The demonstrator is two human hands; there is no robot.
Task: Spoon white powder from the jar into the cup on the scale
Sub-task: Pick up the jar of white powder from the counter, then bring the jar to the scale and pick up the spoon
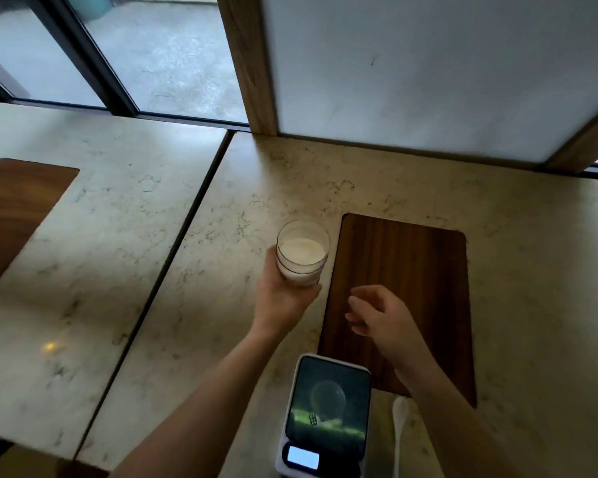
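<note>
Seemingly lidless jar (302, 253) of white powder (301, 250) in left hand (283, 294).

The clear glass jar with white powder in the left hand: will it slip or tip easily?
The clear glass jar looks smooth, so probably slippery. The left hand grips only its base, so it may tip. White powder likely makes it fairly heavy.

The jar (302, 253) is clear glass, its powder (301, 250) white. The counter (194, 270) is pale cream stone with thin dark veining, and its inlaid panel (404, 291) is dark brown, wood-grained. The scale (325, 415) has a glossy black top and white casing (its display glows pale blue). The spoon (399, 426) beside it is white.
</note>
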